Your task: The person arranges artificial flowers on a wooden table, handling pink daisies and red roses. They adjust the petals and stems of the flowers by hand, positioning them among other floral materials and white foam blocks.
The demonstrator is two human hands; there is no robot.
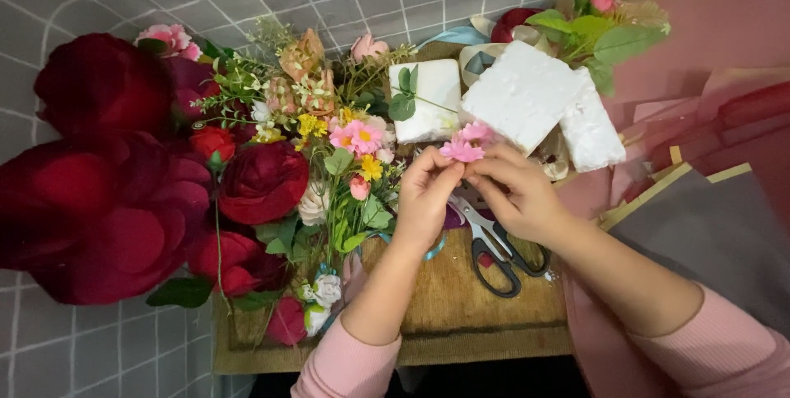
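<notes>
A small pink artificial flower (463,148) is pinched between the fingertips of both hands, just above the middle of a brown wooden board (461,307). My left hand (424,196) grips it from the left and my right hand (514,192) from the right. Black-handled scissors (496,254) lie on the board directly under my right hand, partly hidden by it. White foam blocks (527,93) sit just beyond the flower.
A heap of artificial flowers (329,143) fills the left: large dark red roses (107,192), small pink and yellow blooms, green leaves. Ribbon rolls (481,44) and a leafy sprig (601,27) lie at the back. Pink and grey wrapping sheets (708,217) cover the right. A grey grid cloth (99,340) lies underneath.
</notes>
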